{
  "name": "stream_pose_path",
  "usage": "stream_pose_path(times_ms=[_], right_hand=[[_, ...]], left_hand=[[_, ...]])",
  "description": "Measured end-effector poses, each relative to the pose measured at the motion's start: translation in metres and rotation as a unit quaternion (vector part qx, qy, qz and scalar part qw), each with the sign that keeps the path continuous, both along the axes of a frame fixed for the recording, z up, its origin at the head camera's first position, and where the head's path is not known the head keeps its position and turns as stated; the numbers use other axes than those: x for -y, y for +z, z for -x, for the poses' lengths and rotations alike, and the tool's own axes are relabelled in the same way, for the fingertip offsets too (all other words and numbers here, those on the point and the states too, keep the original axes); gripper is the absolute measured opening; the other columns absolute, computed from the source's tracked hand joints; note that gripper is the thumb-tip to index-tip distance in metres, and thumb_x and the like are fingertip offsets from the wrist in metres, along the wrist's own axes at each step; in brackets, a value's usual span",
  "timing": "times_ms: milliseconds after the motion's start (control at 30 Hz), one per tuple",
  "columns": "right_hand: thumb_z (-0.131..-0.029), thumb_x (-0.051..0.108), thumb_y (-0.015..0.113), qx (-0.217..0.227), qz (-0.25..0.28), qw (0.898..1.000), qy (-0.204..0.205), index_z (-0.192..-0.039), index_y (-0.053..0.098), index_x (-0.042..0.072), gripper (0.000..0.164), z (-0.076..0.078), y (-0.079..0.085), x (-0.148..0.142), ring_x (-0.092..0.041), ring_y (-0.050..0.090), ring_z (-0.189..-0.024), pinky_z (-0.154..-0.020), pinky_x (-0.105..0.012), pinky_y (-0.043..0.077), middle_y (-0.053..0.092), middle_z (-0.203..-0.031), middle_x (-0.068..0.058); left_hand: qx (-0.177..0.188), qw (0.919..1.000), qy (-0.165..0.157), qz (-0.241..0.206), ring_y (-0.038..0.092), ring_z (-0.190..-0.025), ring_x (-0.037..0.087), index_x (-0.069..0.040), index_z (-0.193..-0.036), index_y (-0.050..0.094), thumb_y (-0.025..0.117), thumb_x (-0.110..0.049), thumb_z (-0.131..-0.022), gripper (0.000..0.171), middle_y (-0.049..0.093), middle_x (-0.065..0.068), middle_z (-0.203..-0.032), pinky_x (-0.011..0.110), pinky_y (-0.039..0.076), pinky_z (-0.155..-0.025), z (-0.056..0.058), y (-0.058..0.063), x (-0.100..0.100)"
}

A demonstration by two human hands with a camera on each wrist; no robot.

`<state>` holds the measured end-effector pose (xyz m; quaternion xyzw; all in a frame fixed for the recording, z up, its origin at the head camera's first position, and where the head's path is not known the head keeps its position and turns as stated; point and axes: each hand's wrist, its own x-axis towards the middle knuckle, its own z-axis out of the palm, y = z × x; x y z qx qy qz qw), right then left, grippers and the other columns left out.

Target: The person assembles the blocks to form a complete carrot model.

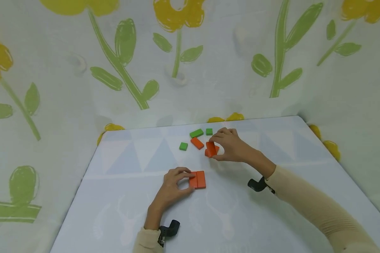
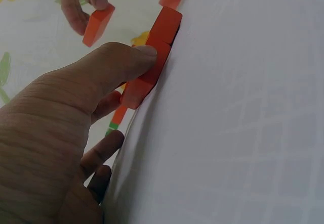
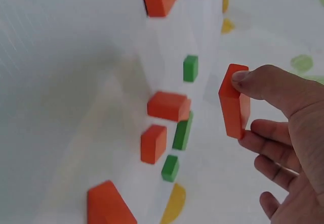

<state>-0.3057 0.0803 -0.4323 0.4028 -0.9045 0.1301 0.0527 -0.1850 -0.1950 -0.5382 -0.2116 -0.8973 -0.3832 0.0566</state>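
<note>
My left hand (image 1: 172, 184) holds a pair of orange rectangular blocks (image 1: 201, 179) lying side by side on the table. Its thumb is at their near edge and its fingertips reach the far side; the thumb also shows across the orange blocks (image 2: 167, 27) in the left wrist view. Farther off, my right hand (image 1: 231, 146) pinches another orange block (image 1: 210, 149) between thumb and fingertips. In the right wrist view this block (image 3: 235, 105) is tilted and held up above the table.
Beyond the pair lie a loose orange block (image 1: 197, 143), a long green block (image 1: 196, 133) and small green blocks (image 1: 183, 146) (image 1: 209, 131). More orange blocks (image 3: 153, 144) lie beneath my right hand. A flowered cloth (image 1: 209, 95) rises behind the white table (image 1: 114, 203).
</note>
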Motion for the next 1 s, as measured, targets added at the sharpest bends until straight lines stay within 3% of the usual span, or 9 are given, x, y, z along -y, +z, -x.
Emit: stream_pose_path(times_ms=[267, 433, 733, 1000], right_hand=[[-0.077, 0.042, 0.085, 0.006, -0.025, 1.000, -0.008, -0.125, 0.068, 0.011, 0.060, -0.043, -0.006, -0.001, -0.026, 0.047, -0.121, -0.101, -0.054, 0.033, 0.065, -0.121, -0.003], [-0.077, 0.045, 0.084, 0.014, -0.043, 0.999, -0.009, -0.128, 0.066, 0.012, 0.063, -0.059, -0.015, 0.002, -0.025, 0.047, -0.122, -0.100, -0.054, 0.034, 0.064, -0.127, -0.004], [-0.077, 0.045, 0.084, 0.017, -0.049, 0.999, 0.010, -0.119, 0.070, 0.014, 0.055, -0.070, -0.035, 0.007, -0.023, 0.047, -0.118, -0.098, -0.050, 0.033, 0.066, -0.115, 0.000], [-0.078, 0.049, 0.082, 0.018, -0.068, 0.998, 0.001, -0.120, 0.069, 0.015, 0.056, -0.071, -0.043, 0.011, -0.023, 0.047, -0.119, -0.099, -0.050, 0.034, 0.066, -0.117, 0.000]], left_hand=[[0.003, 1.0000, -0.002, 0.004, 0.045, -0.121, 0.018, -0.027, -0.123, 0.071, 0.081, -0.029, -0.084, 0.041, 0.056, -0.010, -0.129, 0.049, 0.030, -0.101, 0.002, -0.001, -0.002], [0.000, 1.0000, 0.003, 0.000, 0.046, -0.122, 0.020, -0.025, -0.121, 0.072, 0.083, -0.027, -0.082, 0.041, 0.057, -0.008, -0.128, 0.050, 0.030, -0.101, 0.000, 0.002, -0.002], [0.006, 0.9999, 0.006, 0.007, 0.047, -0.121, 0.018, -0.026, -0.121, 0.072, 0.082, -0.030, -0.083, 0.040, 0.057, -0.009, -0.128, 0.050, 0.030, -0.102, -0.001, 0.001, -0.002], [0.019, 0.9998, 0.007, 0.008, 0.046, -0.121, 0.017, -0.027, -0.123, 0.071, 0.081, -0.031, -0.084, 0.040, 0.056, -0.011, -0.129, 0.049, 0.028, -0.104, 0.000, 0.004, -0.002]])
